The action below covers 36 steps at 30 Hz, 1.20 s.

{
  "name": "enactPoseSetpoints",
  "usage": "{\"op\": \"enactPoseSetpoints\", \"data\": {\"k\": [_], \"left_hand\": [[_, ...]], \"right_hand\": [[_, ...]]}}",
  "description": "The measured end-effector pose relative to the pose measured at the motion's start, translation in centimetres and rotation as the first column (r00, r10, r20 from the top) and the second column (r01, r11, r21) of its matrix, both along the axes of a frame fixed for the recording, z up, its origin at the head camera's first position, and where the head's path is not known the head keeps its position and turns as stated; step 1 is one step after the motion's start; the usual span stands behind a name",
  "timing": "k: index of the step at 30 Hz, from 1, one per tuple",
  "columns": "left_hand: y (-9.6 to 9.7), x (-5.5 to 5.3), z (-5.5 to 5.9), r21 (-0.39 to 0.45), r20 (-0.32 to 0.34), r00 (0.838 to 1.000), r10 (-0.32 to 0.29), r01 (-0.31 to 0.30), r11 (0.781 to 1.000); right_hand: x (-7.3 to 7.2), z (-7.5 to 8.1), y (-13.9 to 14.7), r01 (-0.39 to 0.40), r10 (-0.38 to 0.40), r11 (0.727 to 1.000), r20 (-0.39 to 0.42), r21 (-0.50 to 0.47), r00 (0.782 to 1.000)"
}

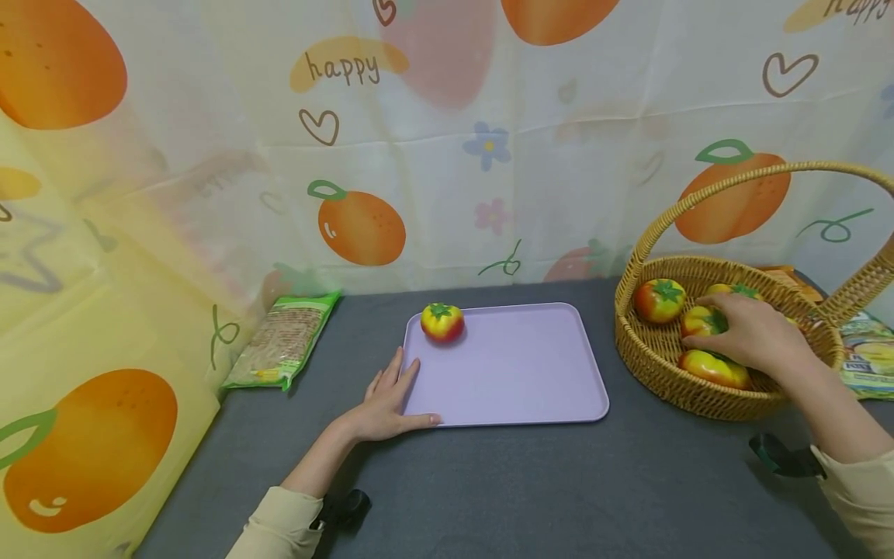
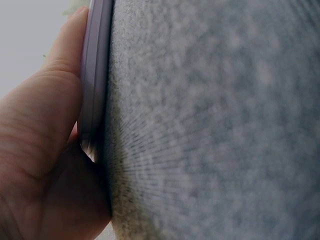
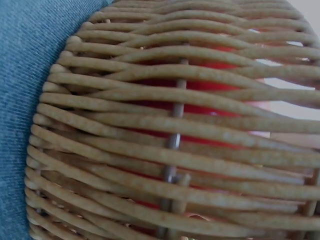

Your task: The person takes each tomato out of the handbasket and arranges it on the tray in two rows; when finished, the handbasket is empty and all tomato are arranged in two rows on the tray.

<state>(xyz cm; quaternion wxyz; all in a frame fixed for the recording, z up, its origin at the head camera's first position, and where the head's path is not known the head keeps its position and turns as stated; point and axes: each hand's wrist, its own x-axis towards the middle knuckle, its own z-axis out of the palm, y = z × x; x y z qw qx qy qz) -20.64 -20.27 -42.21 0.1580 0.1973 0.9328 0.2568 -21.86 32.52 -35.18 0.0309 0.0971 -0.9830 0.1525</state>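
Observation:
A lilac tray [image 1: 517, 373] lies flat, with one red-and-yellow tomato [image 1: 442, 323] near its back left corner. My left hand [image 1: 384, 404] rests at the tray's front left corner, fingers spread along the left side and thumb on the front rim. In the left wrist view, the thumb [image 2: 65, 55] lies against the tray's edge [image 2: 95, 65]. Inside the wicker basket [image 1: 670, 384], my right hand [image 1: 757, 330] holds a tomato [image 1: 701, 321] between thumb and fingers. Other tomatoes surround it, one at the left [image 1: 660, 300] and one in front [image 1: 712, 369]. Weave [image 3: 175, 120] fills the right wrist view, hiding that hand.
The basket's tall handle [image 1: 768, 167] arches over the right arm. Left of the tray is a green-edged packet [image 1: 282, 341]. More packaging [image 1: 866, 353] lies behind the basket at the right. A fruit-printed cloth [image 1: 433, 155] hangs behind the dark grey table [image 1: 489, 489].

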Motion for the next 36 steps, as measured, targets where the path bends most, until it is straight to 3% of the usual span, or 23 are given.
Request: {"op": "enactPoseSetpoints", "data": {"k": [8, 18, 29, 36], "left_hand": [[0.0, 0.1, 0.1, 0.002, 0.0, 1.0, 0.003, -0.003, 1.0], [-0.2, 0.0, 0.0, 0.007, -0.004, 1.0, -0.01, 0.01, 1.0], [-0.1, 0.0, 0.1, 0.006, 0.006, 1.0, -0.007, 0.007, 1.0], [-0.2, 0.0, 0.0, 0.009, 0.007, 1.0, -0.007, 0.007, 1.0]], "right_hand": [[0.9, -0.2, -0.9, 0.037, -0.046, 0.997, -0.133, -0.067, 0.99], [1.8, 0.1, -2.1, 0.034, -0.075, 0.984, -0.232, -0.177, 0.97], [3.5, 1.5, -4.4, 0.012, -0.075, 0.975, -0.277, -0.222, 0.958], [4.6, 2.6, -5.8, -0.012, -0.045, 0.977, -0.26, -0.214, 0.964]]}}
